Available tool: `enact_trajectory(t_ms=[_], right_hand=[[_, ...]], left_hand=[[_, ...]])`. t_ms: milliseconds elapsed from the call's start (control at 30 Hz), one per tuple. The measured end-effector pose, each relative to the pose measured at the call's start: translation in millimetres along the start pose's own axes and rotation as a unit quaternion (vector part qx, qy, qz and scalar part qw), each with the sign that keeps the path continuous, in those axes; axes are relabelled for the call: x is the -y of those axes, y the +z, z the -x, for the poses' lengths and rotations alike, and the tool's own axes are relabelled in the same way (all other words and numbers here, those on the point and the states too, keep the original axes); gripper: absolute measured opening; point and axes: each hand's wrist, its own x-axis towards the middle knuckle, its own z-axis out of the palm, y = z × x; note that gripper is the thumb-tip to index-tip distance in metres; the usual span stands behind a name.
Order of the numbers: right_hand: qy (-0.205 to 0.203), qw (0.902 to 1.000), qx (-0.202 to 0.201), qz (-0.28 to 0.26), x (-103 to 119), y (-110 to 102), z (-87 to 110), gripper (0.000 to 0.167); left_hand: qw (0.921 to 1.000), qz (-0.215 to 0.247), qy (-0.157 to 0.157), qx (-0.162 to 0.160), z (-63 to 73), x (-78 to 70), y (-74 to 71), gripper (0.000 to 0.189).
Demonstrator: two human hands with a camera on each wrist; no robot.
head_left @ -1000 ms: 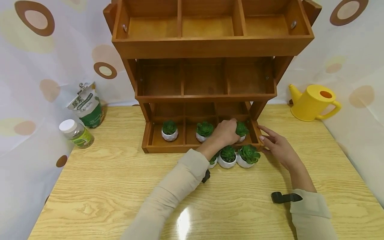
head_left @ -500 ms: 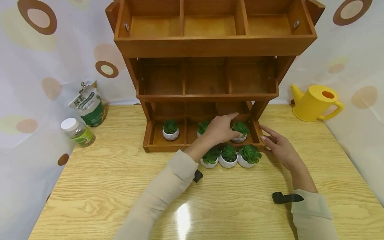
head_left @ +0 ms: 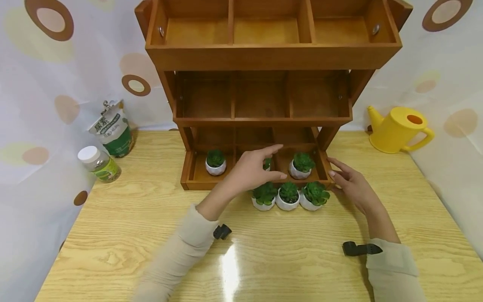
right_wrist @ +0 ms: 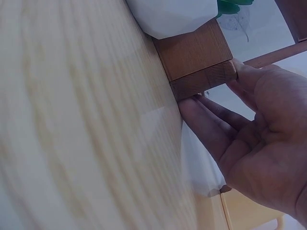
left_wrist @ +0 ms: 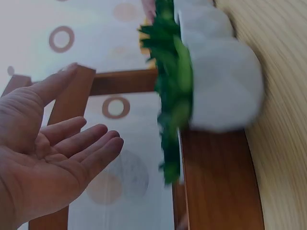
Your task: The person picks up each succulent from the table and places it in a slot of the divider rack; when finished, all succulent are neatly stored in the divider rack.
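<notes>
My left hand (head_left: 250, 170) hovers with spread fingers in front of the middle compartment of the wooden shelf's (head_left: 211, 184) bottom tier, holding nothing. It partly hides a potted succulent (head_left: 268, 162) there. One potted succulent (head_left: 301, 165) sits slightly tilted in the right compartment, another (head_left: 215, 163) in the left. On the table, three more stand in a row against the tier's front: a left one (head_left: 263, 201), a middle one (head_left: 288, 201) and a right one (head_left: 313, 196). My right hand (head_left: 354, 188) rests its fingertips and thumb against the shelf's bottom right corner (right_wrist: 201, 79).
The upper tier (head_left: 271, 56) overhangs the lower ones. A yellow watering can (head_left: 394, 130) stands at the back right. At the left are a green and white pouch (head_left: 115, 132) and a white-capped jar (head_left: 99, 165). The patterned backdrop (head_left: 75, 84) borders the table.
My left hand has let go of the succulent in the right compartment and drawn back to the left, its fingers opening. The right hand has stayed at the shelf corner.
</notes>
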Motion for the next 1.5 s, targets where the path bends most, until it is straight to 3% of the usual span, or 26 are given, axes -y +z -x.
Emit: enact_trajectory(t_ms=[233, 433, 667, 900, 1233, 1500], right_hand=[[-0.001, 1.0, 0.0, -0.006, 0.6, -1.5, 0.0, 0.061], [-0.001, 1.0, 0.0, -0.008, 1.9, 1.3, -1.5, 0.062], [0.0, 1.0, -0.001, -0.001, -0.9, 0.9, -1.1, 0.061], [-0.001, 0.9998, 0.002, -0.019, 0.1, 0.2, 1.1, 0.063], [-0.004, 0.9999, 0.004, -0.013, -0.1, 0.1, 0.5, 0.063], [-0.005, 0.9999, 0.002, -0.01, -0.5, 0.1, 0.4, 0.062]], left_hand=[[0.9994, 0.034, 0.001, 0.009, 33.4, 24.9, -17.8, 0.075], [0.9977, 0.054, -0.012, 0.041, 61.5, 45.0, -13.5, 0.073], [0.9965, 0.067, -0.04, 0.03, 78.2, 68.9, -8.5, 0.068], [0.9944, 0.081, -0.052, 0.045, 77.5, 74.1, -6.7, 0.066], [0.9968, 0.004, -0.028, 0.075, 63.8, 73.0, 0.2, 0.066], [0.9958, -0.007, -0.018, 0.09, 50.5, 72.4, 13.0, 0.07]])
